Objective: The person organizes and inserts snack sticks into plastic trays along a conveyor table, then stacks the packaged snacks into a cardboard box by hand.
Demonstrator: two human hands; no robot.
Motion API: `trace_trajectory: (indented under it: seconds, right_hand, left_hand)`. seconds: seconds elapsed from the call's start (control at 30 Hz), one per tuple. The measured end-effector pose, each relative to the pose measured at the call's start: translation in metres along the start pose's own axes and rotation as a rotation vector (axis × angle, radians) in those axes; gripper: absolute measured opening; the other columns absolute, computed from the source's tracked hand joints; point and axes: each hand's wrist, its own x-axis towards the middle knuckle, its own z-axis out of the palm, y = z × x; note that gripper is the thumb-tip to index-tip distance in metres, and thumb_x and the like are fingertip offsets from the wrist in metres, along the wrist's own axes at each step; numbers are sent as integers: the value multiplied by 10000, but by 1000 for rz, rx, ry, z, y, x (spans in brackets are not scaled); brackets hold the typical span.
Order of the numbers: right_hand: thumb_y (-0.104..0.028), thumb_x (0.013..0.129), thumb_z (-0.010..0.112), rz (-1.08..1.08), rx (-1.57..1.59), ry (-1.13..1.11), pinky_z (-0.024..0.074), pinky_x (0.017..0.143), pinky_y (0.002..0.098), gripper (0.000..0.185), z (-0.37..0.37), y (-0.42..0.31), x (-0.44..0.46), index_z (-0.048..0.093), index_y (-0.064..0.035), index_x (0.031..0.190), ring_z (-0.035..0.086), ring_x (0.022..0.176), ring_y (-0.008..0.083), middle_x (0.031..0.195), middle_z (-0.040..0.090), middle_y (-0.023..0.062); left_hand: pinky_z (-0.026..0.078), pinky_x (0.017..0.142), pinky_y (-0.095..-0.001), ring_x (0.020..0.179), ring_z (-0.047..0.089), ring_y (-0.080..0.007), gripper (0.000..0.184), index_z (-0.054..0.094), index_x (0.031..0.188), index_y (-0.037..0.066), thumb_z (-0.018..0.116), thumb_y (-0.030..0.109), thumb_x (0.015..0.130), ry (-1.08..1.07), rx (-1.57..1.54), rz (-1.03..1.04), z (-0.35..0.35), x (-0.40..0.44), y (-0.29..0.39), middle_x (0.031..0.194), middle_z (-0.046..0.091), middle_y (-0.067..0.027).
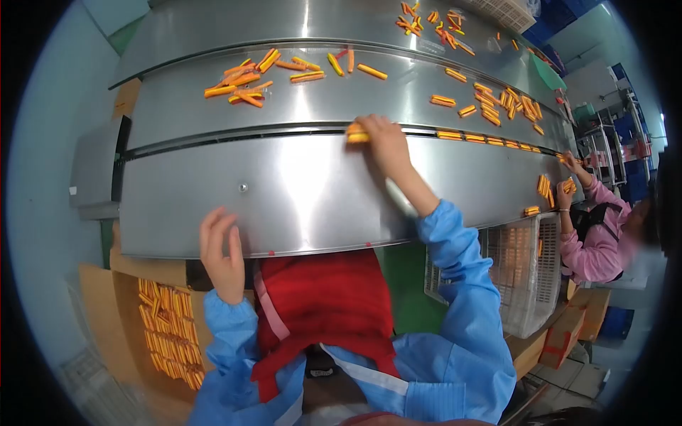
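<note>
My right hand [383,142] reaches over the slot of the metal table [284,199], its fingers closed on an orange and yellow stick pack [357,135]. To its right, a row of similar packs [474,138] lies end to end along the slot. My left hand [222,248] hovers over the near edge of the table, fingers apart, holding nothing. Beyond the slot lie a loose pile of packs [241,82] on the left and another group [490,106] on the right.
An open cardboard box [106,305] filled with stick packs is at the lower left. A white plastic crate [522,284] stands below the table on the right. A person in pink [593,241] works at the table's right end, hands near packs. More packs lie on the far surface.
</note>
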Motion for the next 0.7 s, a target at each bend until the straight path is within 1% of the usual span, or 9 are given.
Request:
trace_trajectory:
  seconds: [0.07,0.1,0.13,0.27,0.33,0.4,0.43,0.6,0.7]
  right_hand:
    - [-48,799,607,-18,-2,19,447,871,399,352,9,30,5,591,-120,1143,585,1062,258,1087,613,52]
    - [-78,850,559,-51,-28,34,428,859,401,240,8,38,6,586,-131,1083,591,1026,244,1040,610,44]
    - [-82,864,536,-46,-59,-2,428,885,421,226,7,46,7,580,-130,1081,587,1042,240,1043,606,44]
    - [-76,870,523,48,-300,-165,417,933,517,190,-7,79,1,588,-117,1044,584,1051,247,1034,590,50]
    - [-48,844,559,69,-277,-148,438,921,495,196,-14,94,-6,600,-104,1027,581,1064,257,1039,580,59]
    - [-10,794,633,67,-41,-91,495,811,394,240,-28,104,-10,608,-70,1024,617,982,300,1062,586,65]
    - [-3,770,645,138,-37,-96,491,835,379,297,-32,105,-10,625,-104,1048,605,985,259,1032,576,51]
    - [-67,761,677,25,-84,-50,497,780,348,308,-30,101,-8,650,-122,1063,602,943,244,987,578,31]
    - [-87,788,645,-82,-174,-53,480,780,347,326,-20,91,-2,642,-143,1109,574,976,219,978,553,31]
  left_hand:
    - [435,970,-374,1142,545,-321,191,647,1061,2,570,-10,886,57,4,25,3,2,-4,1255,549,-159]
    - [442,954,-370,1147,542,-298,167,651,1039,-3,555,1,903,41,33,66,4,3,-6,1275,542,-144]
    - [449,938,-366,1152,540,-275,152,655,1018,-8,540,12,920,25,64,104,4,4,-7,1295,534,-128]
    - [447,934,-364,1143,542,-276,153,671,994,-4,537,6,921,8,52,82,5,5,2,1292,533,-132]
    - [447,924,-357,1142,539,-276,154,682,990,3,547,1,915,-7,46,88,7,6,2,1293,532,-131]
    - [451,913,-351,1149,534,-274,154,683,989,3,551,-3,911,-7,27,86,8,7,-3,1294,531,-129]
    - [454,902,-346,1156,528,-272,154,685,988,3,554,-8,907,-10,13,69,9,6,-5,1294,531,-127]
    - [461,875,-335,1163,526,-268,158,690,989,6,558,-15,904,-33,55,90,12,9,-7,1299,531,-128]
    - [456,878,-337,1170,522,-267,160,693,994,8,557,-6,911,-31,78,113,12,10,-3,1308,527,-129]
